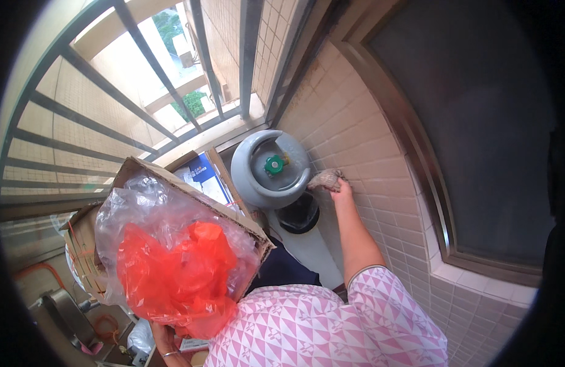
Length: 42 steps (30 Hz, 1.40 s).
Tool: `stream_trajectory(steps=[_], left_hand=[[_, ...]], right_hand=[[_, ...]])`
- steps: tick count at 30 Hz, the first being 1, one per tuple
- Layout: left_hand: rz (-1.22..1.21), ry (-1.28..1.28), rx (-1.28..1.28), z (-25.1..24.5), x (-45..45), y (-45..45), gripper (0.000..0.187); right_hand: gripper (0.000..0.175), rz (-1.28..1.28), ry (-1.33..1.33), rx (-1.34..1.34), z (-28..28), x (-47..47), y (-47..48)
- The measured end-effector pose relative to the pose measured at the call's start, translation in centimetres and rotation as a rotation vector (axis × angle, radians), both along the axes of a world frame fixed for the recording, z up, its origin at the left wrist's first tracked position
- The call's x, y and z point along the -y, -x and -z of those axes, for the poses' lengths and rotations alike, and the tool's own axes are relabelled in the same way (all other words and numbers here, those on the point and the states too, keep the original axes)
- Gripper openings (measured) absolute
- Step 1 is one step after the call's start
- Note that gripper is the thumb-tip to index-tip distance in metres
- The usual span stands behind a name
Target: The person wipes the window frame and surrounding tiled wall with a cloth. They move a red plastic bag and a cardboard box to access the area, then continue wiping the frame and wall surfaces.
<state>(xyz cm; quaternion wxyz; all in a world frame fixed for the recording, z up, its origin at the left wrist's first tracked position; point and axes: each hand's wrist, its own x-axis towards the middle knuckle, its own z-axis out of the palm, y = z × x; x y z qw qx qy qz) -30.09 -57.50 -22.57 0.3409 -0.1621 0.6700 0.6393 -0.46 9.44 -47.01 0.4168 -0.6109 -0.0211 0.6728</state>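
My right hand (pixel 341 190) grips a crumpled beige-brown cloth (pixel 327 178) between the grey gas cylinder (pixel 246 169) and the tiled wall. On top of the cylinder sits a green valve handwheel (pixel 274 164) inside a curved collar. At the lower left, my left hand (pixel 162 337) reaches beneath a red plastic bag (pixel 181 270); its fingers are hidden, so its hold cannot be told. The red bag bulges from an open cardboard box (pixel 191 188), over clear plastic bags (pixel 145 197). This box stands tilted in front of me.
A black-lined bin (pixel 300 214) stands below the cylinder. Behind the box are another carton holding a blue printed item (pixel 201 166) and a metal window grille (pixel 94 73). A tiled wall (pixel 365 151) and framed dark pane (pixel 466 124) line the right. A metal appliance (pixel 62 316) sits lower left.
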Motion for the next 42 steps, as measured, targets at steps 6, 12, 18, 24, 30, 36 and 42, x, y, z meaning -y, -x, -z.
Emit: stream_trajectory(steps=[6,12,18,24,30,36,42], left_hand=[[-0.010,0.028,-0.022,-0.2,-0.4,0.4,0.052],[0.055,-0.001,-0.034,-1.2,-1.4,1.1,0.048],[0.064,0.104,0.016,-1.3,-0.9,2.3,0.043],[-0.091,0.079,-0.092,-0.8,-1.4,1.6,0.026],[-0.042,0.123,-0.037,-1.2,-2.3,1.5,0.037],[-0.056,0.054,-0.068,-1.9,-2.2,1.6,0.024],[0.006,0.059,-0.029,-0.6,-1.6,1.7,0.035]], right_hand=[[0.039,0.052,-0.165,0.251,-3.5,3.6,0.8],[0.034,0.119,-0.463,0.252,-13.5,7.7,0.6],[0.043,0.191,-0.473,0.309,-12.7,7.7,1.4],[0.044,0.183,-0.318,0.497,-8.2,6.5,2.3],[0.044,0.227,-0.416,0.485,-11.4,7.3,1.4],[0.045,0.155,-0.470,0.516,-11.0,7.4,1.5],[0.052,-0.042,-0.087,0.125,-10.1,6.4,1.5]])
